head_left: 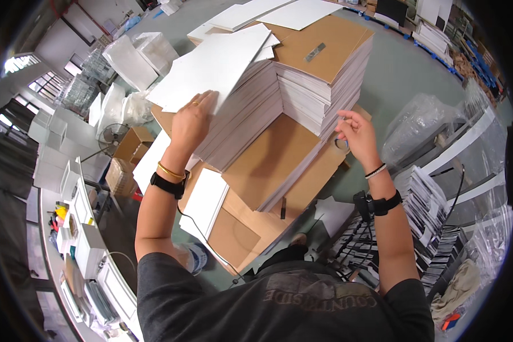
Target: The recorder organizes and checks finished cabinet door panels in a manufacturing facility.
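My left hand (192,121) lies with outstretched fingers on the near edge of a white board (214,62). The board rests askew on top of a tall stack of white boards (242,114); whether the thumb goes under its edge is hidden. My right hand (358,135) is raised beside the stack's right side, its fingers loosely bent and apart. Close below its thumb shows a small blue ring-shaped thing (341,143), too small to name. Brown-faced boards (273,154) form a lower step in front of me, and another brown board (319,48) tops the far right pile.
A small dark strip (315,52) lies on the far brown top. Left of the stack stand a fan (114,134) and a cardboard box (121,176). At right are plastic-wrapped bundles (419,122) and strip-like pieces (430,199). A large water bottle (195,257) stands near my left elbow.
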{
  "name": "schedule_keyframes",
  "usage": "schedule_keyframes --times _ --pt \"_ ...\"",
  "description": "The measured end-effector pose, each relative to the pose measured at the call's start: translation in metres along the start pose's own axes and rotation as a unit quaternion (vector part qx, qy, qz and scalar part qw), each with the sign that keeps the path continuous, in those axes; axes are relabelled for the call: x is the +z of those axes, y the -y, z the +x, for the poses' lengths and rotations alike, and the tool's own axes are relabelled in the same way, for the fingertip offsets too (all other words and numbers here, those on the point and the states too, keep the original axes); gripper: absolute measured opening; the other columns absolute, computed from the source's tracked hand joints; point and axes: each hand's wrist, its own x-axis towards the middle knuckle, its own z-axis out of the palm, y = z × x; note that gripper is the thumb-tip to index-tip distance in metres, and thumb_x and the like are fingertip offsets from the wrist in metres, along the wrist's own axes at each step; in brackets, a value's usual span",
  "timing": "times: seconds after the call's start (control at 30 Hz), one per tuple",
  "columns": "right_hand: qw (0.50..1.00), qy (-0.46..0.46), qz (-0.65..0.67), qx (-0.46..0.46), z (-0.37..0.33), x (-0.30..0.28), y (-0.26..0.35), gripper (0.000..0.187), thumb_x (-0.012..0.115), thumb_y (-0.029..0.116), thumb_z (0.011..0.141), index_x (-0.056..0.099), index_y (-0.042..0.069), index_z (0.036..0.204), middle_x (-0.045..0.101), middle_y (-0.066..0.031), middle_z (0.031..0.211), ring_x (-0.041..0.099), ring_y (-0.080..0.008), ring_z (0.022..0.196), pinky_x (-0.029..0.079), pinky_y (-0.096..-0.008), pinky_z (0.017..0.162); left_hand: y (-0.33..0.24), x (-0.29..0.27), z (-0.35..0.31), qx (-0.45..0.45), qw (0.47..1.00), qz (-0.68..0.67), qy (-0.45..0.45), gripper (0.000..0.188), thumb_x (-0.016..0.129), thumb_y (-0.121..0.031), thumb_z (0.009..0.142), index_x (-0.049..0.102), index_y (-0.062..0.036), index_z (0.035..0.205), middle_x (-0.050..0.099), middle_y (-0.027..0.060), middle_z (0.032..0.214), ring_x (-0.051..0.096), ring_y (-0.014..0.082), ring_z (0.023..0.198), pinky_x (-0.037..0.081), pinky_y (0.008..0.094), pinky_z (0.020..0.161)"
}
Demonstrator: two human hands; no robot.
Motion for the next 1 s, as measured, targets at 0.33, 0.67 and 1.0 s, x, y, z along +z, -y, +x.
schedule_keyframes --times 0.33,0.67,1.0 --pt "1.0 -0.018 0.019 0.004 -0.047 -0.028 -0.018 0.022 0.051 0.007 0.084 0.053 0.001 0.105 0.057 -0.0045 0.065 0.052 -0.0074 0.054 0.042 -0.0202 0.05 0.065 -0.075 0.046 -0.17 0.715 -0.593 -0.329 0.023 0.049 -0.023 0.09 0.055 -0.0006 0.092 0.06 0.0041 0.085 0.056 0.0101 0.077 0.044 0.0227 0.067" --pt "0.999 -0.017 -0.008 0.036 -0.08 -0.048 -0.035 0.022 0.048 0.007 0.086 0.053 0.003 0.107 0.057 -0.0052 0.066 0.054 -0.0089 0.055 0.044 -0.0199 0.051 0.139 -0.021 0.054 -0.291 0.484 -0.762 -0.316 0.021 0.042 -0.016 0.092 0.049 -0.0002 0.104 0.057 0.0084 0.102 0.056 0.0189 0.094 0.047 0.0313 0.08" --pt "0.981 -0.064 -0.126 0.136 -0.174 -0.185 -0.047 0.027 0.049 0.007 0.084 0.052 0.004 0.111 0.058 -0.0056 0.072 0.055 -0.0095 0.062 0.047 -0.0219 0.058 0.154 0.012 0.027 -0.188 0.93 0.033 -0.314 0.049 0.06 -0.026 0.081 0.047 0.0073 0.114 0.056 0.0225 0.105 0.056 0.0273 0.095 0.043 0.0337 0.083"
